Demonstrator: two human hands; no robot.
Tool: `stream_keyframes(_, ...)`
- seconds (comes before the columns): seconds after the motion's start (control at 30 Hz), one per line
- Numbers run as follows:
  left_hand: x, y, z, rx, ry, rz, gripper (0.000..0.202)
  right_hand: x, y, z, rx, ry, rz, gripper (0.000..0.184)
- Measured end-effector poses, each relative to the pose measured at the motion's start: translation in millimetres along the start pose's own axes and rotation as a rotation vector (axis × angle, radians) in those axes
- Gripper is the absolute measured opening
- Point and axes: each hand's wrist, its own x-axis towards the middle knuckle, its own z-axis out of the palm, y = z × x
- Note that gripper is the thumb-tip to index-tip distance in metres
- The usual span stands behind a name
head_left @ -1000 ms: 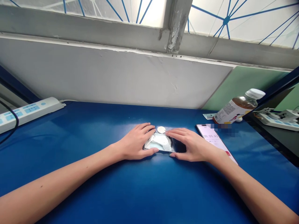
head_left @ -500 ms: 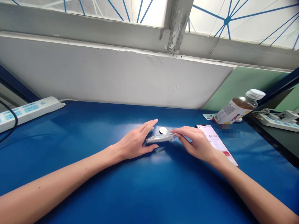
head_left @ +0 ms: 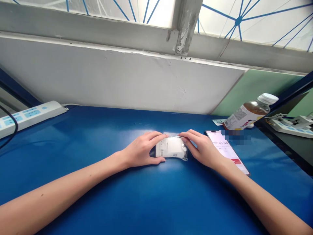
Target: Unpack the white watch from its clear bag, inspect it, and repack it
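Note:
A small clear plastic bag (head_left: 171,147) stands tilted up between my hands, facing me. Inside it are a white flat piece, a label with a barcode at the left and small white round pieces at the right. My left hand (head_left: 144,148) is around the bag's left end, fingers at the top edge and thumb at the bottom edge. With thumb and forefinger, my right hand (head_left: 202,145) pinches the top right corner. Whatever lies right behind the bag is hidden.
A phone (head_left: 223,147) showing a timer lies beside my right hand. Behind it stand a drink bottle (head_left: 246,116) and a small card (head_left: 218,122). Power strips lie at the left (head_left: 31,116) and right (head_left: 293,127) of the blue table (head_left: 137,202). A wall (head_left: 122,76) rises behind.
The bag has turned from nearly edge-on to facing me. My left fingers have come down onto its top edge. The white disc behind it is now out of sight.

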Motion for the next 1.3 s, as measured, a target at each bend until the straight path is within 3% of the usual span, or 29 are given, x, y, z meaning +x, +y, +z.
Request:
stream_keyframes(0.27, 7.0, 0.9, -3.1, -0.024, -0.103, -0.071, 0.065, 0.3, -1.8, -5.9, -0.060, -0.201, -0.010, 0.037)
stream_keyframes(0.5, 4.5, 3.1, -1.4, 0.057, -0.130, -0.105, 0.059, -3.4, -0.2, -3.7, -0.098, -0.351, -0.044, 0.079)
stream_keyframes(0.9, 4.4, 4.9, -2.8, 0.122, -0.200, -0.097, 0.060, -2.4, -2.0, -3.0, -0.086, -0.368, -0.004, 0.076)
stream_keyframes(1.1, 3.7, 4.1, -1.1, 0.186, -0.252, -0.081, 0.070, -2.5, -4.3, -2.4, -0.079, -0.348, -0.026, 0.060)
stream_keyframes(1.3, 5.3, 4.9, -1.7, 0.178, -0.284, -0.088, 0.066, -2.6, -5.4, 0.8, -0.095, -0.330, -0.044, 0.051)
